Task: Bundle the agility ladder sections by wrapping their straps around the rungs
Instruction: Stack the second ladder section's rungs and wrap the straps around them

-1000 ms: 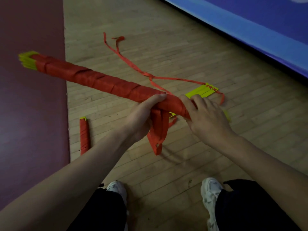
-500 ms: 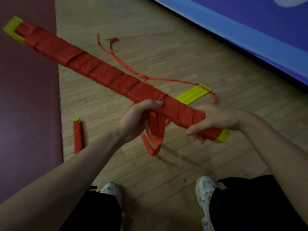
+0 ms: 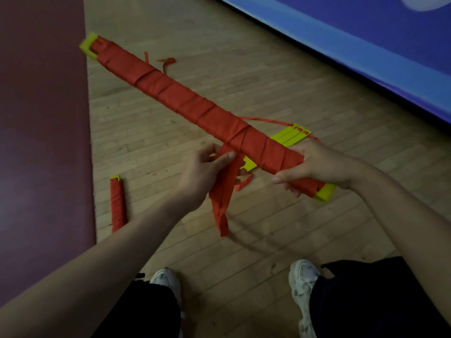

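Head view, one frame. Wrapped bundle was held in the air over the wood floor, slanting from far left down to near right, red strap wound along almost its full length, yellow rung ends showing at both tips. Right hand gripped the bundle close to its near end, fingers curled round it from above. Left hand sat just under the middle, thumb and fingers pinching the strap tail where it left the last turn; the rest of the tail hung slack toward the floor. A finished bundle lay beside the maroon mat. An unwrapped section lay flat behind the held one, its loose straps trailing away. Judged risks: the tail appeared untucked, so a slip of the pinch would let the nearest turns slacken and spread. The one full grip sat near one end, so the long far end could sag or swing and pull the turns crooked. The last turns looked uneven and could slide.
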`<state>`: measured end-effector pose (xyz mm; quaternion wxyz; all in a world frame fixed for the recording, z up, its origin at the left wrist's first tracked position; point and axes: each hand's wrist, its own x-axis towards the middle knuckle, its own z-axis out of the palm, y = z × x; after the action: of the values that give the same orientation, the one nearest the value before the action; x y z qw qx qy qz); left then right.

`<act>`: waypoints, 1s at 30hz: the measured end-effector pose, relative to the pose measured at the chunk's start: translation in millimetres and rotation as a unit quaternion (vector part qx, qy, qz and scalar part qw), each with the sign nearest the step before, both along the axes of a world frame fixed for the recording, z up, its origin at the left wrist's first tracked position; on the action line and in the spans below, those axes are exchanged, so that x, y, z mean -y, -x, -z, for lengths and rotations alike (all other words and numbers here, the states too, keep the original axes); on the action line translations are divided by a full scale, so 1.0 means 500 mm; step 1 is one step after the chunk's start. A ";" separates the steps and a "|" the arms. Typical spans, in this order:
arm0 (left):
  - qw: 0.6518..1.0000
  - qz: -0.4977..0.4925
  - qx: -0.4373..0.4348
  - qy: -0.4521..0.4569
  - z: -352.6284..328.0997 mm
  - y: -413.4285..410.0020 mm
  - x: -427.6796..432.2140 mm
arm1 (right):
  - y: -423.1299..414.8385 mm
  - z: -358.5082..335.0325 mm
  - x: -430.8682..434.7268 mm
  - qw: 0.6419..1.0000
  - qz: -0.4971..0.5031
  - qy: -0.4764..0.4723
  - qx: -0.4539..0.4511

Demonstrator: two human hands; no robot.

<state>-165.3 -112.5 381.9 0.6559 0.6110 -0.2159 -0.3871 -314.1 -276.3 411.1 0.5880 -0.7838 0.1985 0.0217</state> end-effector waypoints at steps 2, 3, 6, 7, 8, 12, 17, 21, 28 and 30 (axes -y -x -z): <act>0.999 0.004 0.018 -0.027 0.004 -0.001 0.001 | -0.001 0.003 0.000 1.000 0.003 0.011 0.001; 0.999 0.006 0.024 -0.037 0.004 -0.002 0.001 | -0.002 0.005 0.000 1.000 0.005 0.017 0.002; 0.999 0.015 -0.003 -0.041 0.002 0.002 0.004 | -0.005 0.010 0.001 1.000 0.011 0.026 0.002; 0.999 0.020 -0.019 -0.035 0.001 0.005 0.004 | -0.007 0.012 0.002 1.000 0.013 0.027 0.003; 0.999 0.023 -0.027 -0.039 0.000 0.007 0.004 | -0.008 0.015 0.003 0.999 0.015 0.030 0.005; 0.995 0.052 -0.054 -0.062 -0.004 0.014 0.003 | -0.014 0.017 -0.001 0.997 0.037 0.064 0.022; 0.986 0.075 -0.143 -0.042 -0.014 0.011 0.009 | -0.016 0.027 -0.007 0.956 0.074 0.285 0.006; 0.985 0.091 -0.138 -0.050 -0.012 0.021 0.012 | -0.018 0.038 -0.027 0.844 0.076 0.529 -0.043; 0.992 0.076 -0.099 -0.029 -0.012 0.028 0.011 | -0.023 0.064 -0.042 0.715 0.083 0.694 -0.005; 0.993 0.074 -0.085 -0.022 -0.012 0.028 0.008 | -0.024 0.076 -0.042 0.700 0.105 0.706 0.022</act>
<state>-179.4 -116.4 388.0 0.6279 0.5724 -0.1953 -0.4898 -302.1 -255.4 373.2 -0.1356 -0.9433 0.2235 -0.2046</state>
